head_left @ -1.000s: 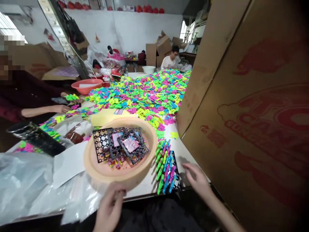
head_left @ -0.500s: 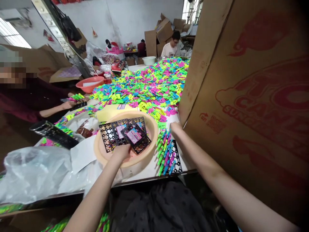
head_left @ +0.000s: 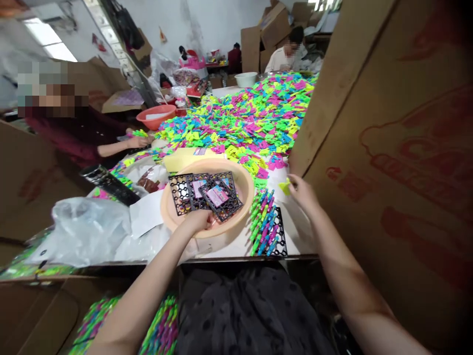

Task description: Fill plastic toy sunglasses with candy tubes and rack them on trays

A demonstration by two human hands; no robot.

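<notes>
My left hand (head_left: 198, 220) reaches into a round beige basin (head_left: 242, 213), fingers curled down onto small coloured bits under several black plastic grids (head_left: 207, 192); what it grips is hidden. My right hand (head_left: 303, 193) is by the foot of a big cardboard box (head_left: 391, 148), pinching a yellow-green plastic piece (head_left: 285, 187). Between the hands lies a black grid (head_left: 279, 235) loaded with a row of coloured clips (head_left: 263, 222).
A huge heap of neon plastic pieces (head_left: 244, 118) covers the table beyond. A clear plastic bag (head_left: 88, 229) and white paper lie left. A person in dark red (head_left: 84, 138) works at the left; another sits far back. An orange basin (head_left: 155, 116) stands behind.
My left hand went from the table's front edge into the basin. My right hand moved forward past the loaded grid and picked up a yellow-green piece. The view tilted.
</notes>
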